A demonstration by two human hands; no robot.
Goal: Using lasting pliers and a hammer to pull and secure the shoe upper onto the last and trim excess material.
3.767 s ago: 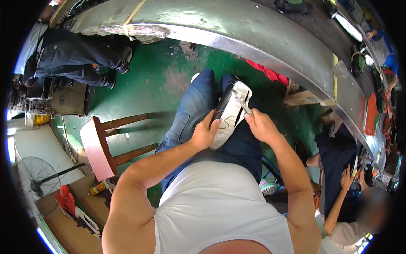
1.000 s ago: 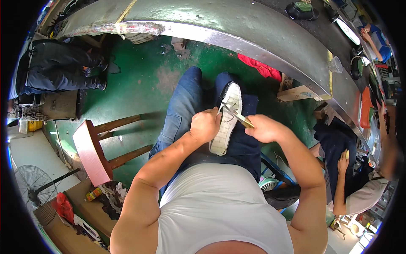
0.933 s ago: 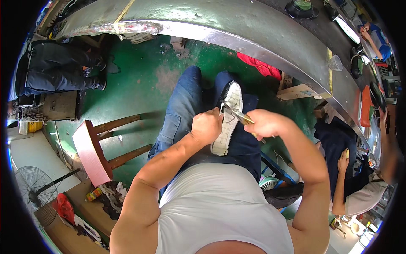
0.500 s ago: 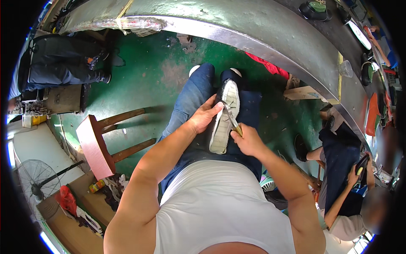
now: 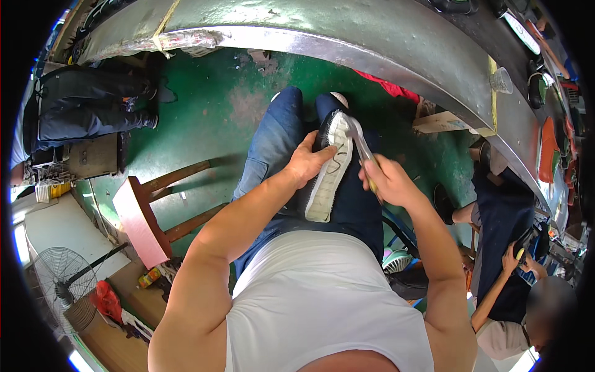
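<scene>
Desk (image 5: 372, 46): metal, greyish, curving across the top and down the right; green floor (image 5: 207, 118) below, scuffed and stained in places; person seated, white shirt (image 5: 328, 291), blue jeans (image 5: 276, 139).

Co-worker at left, only dark trousers (image 5: 93, 105) showing clearly; second co-worker at right, two hands (image 5: 511, 259) working near the desk's edge, dark cloth across the lap.

Stool (image 5: 141, 222), pinkish seat, wooden legs, tipped on its side in this view; fan (image 5: 59, 279) with wire guard, lower left; red cloth (image 5: 393, 88) under the desk's edge.

Shoe (image 5: 323, 195) over the person's right thigh, pale sole turned up, black upper at its left side; dark wavy line on the sole; left hand (image 5: 308, 162) grasping it, thumb on the sole, fingers round the upper; right hand (image 5: 392, 181) clenched round the handle of a tool (image 5: 364, 144), metal head at the sole's right edge, contact uncertain.

Orange piece (image 5: 546, 150) on the desk, far right; red bag (image 5: 108, 302) below the stool; clear cup (image 5: 501, 80) at the desk's edge; small yellow-and-red bottle (image 5: 149, 277) near the stool, any print too small to read.
</scene>
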